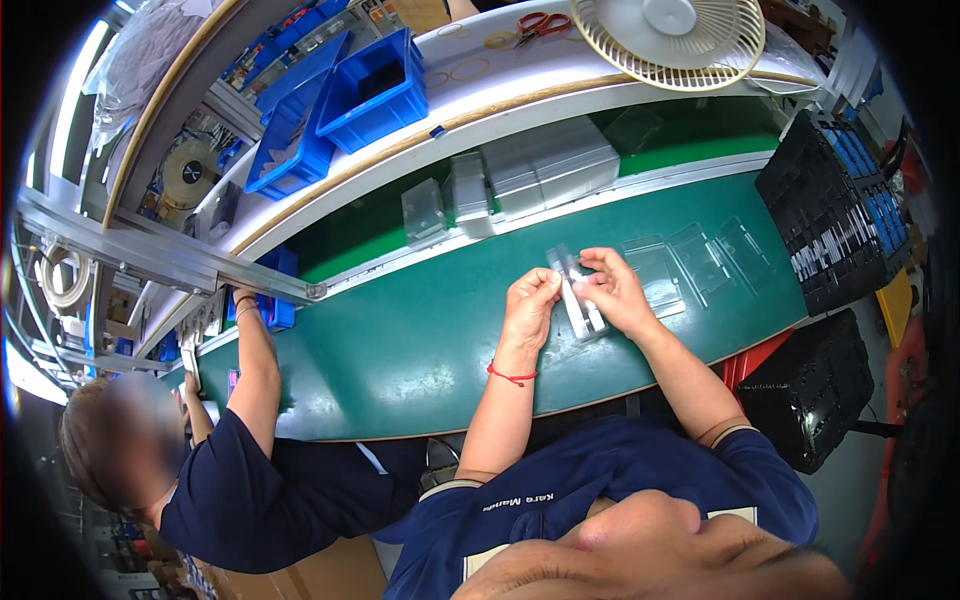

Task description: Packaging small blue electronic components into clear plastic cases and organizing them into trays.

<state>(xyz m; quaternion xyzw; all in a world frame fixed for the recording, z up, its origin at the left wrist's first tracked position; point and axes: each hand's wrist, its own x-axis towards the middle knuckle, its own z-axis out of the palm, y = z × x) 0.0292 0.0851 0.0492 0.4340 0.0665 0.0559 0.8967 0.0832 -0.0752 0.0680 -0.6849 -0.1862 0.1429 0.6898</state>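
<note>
A slim clear plastic case with white elongated pieces in it is tilted between my hands over the green table. My left hand pinches its left side between thumb and fingers. On the other side, my right hand curls around the case, its thumb resting near a white piece; part of the grip is hidden. Just right of my right hand, several clear plastic cases lie flat on the table, some of them open.
Stacked clear boxes stand along the table's back, under a white shelf with blue bins, red-handled scissors and a fan. A black rack borders the right end. A co-worker works at my left.
</note>
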